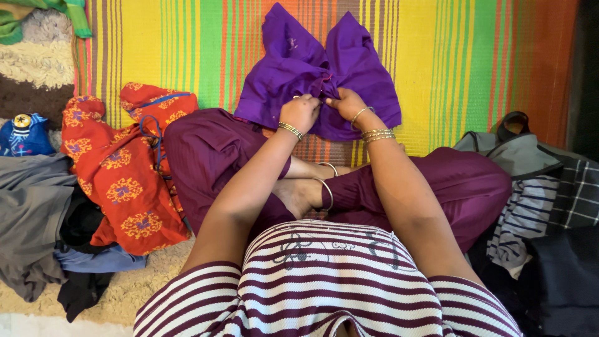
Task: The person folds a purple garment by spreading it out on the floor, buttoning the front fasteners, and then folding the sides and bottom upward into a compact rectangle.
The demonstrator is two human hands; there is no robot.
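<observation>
One purple garment (293,68), two hands, left hand (301,112), right hand (347,103), both gripping

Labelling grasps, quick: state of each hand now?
Left hand: closed, gripping the crumpled purple cloth garment.
Right hand: closed, pinching the same garment at its gathered middle.

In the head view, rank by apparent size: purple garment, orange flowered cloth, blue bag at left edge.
1. Orange flowered cloth
2. Purple garment, close to it, so that order is unsure
3. Blue bag, clearly smallest
</observation>
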